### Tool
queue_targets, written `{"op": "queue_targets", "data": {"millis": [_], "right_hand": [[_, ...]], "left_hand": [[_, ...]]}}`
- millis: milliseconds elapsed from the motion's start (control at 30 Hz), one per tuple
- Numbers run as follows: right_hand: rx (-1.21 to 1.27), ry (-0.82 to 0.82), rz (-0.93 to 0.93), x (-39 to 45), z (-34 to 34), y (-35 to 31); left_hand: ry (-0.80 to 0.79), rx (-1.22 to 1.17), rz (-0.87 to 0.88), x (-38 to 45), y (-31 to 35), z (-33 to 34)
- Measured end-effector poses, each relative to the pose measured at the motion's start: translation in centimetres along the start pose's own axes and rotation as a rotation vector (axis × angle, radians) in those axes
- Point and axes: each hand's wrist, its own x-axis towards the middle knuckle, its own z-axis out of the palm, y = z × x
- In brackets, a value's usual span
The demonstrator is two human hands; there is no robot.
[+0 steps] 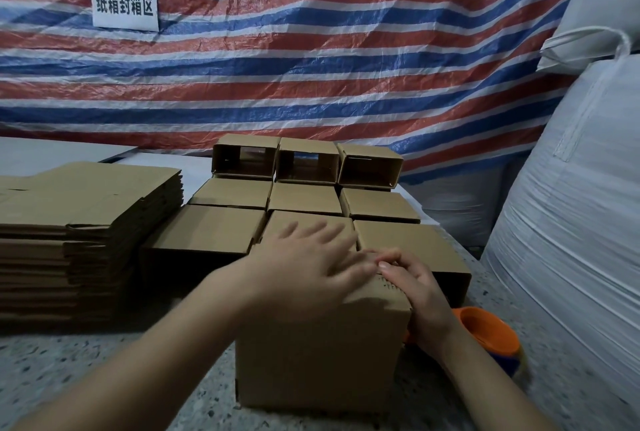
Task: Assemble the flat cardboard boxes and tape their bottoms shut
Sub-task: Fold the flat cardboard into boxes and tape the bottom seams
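A small cardboard box (318,354) stands on the speckled table (86,371) in front of me. My left hand (304,264) lies flat on its top with the fingers spread, blurred by motion. My right hand (419,295) grips the box's right top edge, fingers curled over it. An orange tape dispenser (488,333) sits just right of the box, behind my right wrist. A tall stack of flat cardboard blanks (79,223) lies at the left.
Several assembled boxes (304,202) stand in rows behind the one I hold, the back row lying with open ends facing me. Large white woven sacks (571,223) crowd the right side. A striped tarp with a paper sign (124,5) hangs behind.
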Motion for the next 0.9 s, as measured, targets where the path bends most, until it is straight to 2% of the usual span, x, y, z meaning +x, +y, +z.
{"op": "queue_targets", "data": {"millis": [67,200,267,367,433,500,633,733,900], "right_hand": [[-0.02,0.011,-0.005,0.0,0.0,0.1],[-0.08,-0.016,0.018,-0.3,-0.2,-0.4],[-0.229,0.006,0.018,-0.2,-1.0,-1.3],[-0.849,0.219,0.025,-0.2,-4.0,-2.1],[-1.311,0.231,0.137,-0.5,-6.4,-2.0],[-1.556,0.182,0.281,-1.3,-8.3,-0.8],[-1.609,0.14,0.451,-3.3,-9.9,2.4],[-1.657,0.108,0.407,-4.2,-9.8,3.5],[-1.639,0.145,0.373,-4.2,-9.4,2.9]], "left_hand": [[-0.076,0.067,0.003,-0.1,-0.2,1.1],[-0.073,0.093,0.008,-0.1,-0.6,1.5],[-0.068,0.087,0.012,-0.1,-0.6,1.4],[-0.067,0.077,0.016,-0.3,-0.5,1.5],[-0.062,0.073,0.011,-0.3,-0.6,1.6],[-0.065,0.068,0.012,-0.2,-0.5,1.6],[-0.074,0.05,0.01,-0.3,-0.4,1.5],[-0.08,0.048,0.003,-0.3,-0.3,1.5],[-0.086,0.052,0.0,-0.4,-0.3,1.3]]}}
